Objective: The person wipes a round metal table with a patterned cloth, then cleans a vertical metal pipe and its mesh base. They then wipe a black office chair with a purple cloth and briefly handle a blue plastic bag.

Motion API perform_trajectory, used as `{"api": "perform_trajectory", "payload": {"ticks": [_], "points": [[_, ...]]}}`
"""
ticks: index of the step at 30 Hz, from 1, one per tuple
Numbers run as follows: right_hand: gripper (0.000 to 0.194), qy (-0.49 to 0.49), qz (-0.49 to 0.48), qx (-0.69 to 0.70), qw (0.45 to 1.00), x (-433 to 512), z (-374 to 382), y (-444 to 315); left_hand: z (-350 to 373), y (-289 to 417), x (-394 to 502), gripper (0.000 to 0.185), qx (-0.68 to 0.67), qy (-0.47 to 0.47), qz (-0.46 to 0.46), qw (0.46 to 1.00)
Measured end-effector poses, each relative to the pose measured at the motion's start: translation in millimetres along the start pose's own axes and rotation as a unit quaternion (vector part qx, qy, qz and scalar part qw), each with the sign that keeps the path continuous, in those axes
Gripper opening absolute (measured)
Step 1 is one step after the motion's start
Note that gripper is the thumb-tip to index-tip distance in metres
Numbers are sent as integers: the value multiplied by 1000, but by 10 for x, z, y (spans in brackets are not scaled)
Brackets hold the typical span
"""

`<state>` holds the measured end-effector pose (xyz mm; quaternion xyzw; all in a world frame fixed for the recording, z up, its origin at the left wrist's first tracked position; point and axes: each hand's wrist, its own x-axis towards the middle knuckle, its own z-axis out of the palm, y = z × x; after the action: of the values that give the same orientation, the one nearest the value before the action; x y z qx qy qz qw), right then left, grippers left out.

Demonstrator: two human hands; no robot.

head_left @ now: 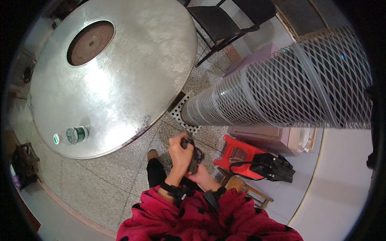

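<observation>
Both my hands are close together in front of my body, at a dark object (196,155) whose kind is not clear because of blur. My left hand (180,152) grips its upper part, fingers bent around it. Lower down, my right hand (200,176) holds the same object from below, partly hidden by it. Black straps circle both wrists below red sleeves. To the left stands a round metal-topped table (141,75) with a round opening near its far side. A clear plastic bottle with a green label (77,135) lies on its near left part.
A wide mesh-covered pipe (271,90) rises from a perforated plate (181,113) beside the table. At right are a red plastic stool (227,153), a black bag (274,167) and a small wooden stool (236,183). A black folding chair (214,22) stands beyond.
</observation>
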<state>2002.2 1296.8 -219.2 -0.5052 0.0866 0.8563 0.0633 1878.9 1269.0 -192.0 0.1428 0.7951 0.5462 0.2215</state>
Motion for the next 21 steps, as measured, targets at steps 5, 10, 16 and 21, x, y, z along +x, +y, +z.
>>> {"api": "perform_trajectory", "payload": {"ticks": [5, 10, 16, 21], "points": [[33, -119, 17, -13, 993, 468, 417, -114, 13, -68, 498, 49, 94, 28, 73, 993], [30, -47, -14, 38, 998, 295, -159, -147, 376, -260, 31, 64, 101, -44, 110, 988], [30, -91, -25, 94, 991, -168, -702, -266, 710, -203, -363, 35, -9, -210, -4, 978], [33, -9, -24, -11, 1000, 34, -371, -292, 492, -80, -351, 37, 14, 79, 87, 993]]}}
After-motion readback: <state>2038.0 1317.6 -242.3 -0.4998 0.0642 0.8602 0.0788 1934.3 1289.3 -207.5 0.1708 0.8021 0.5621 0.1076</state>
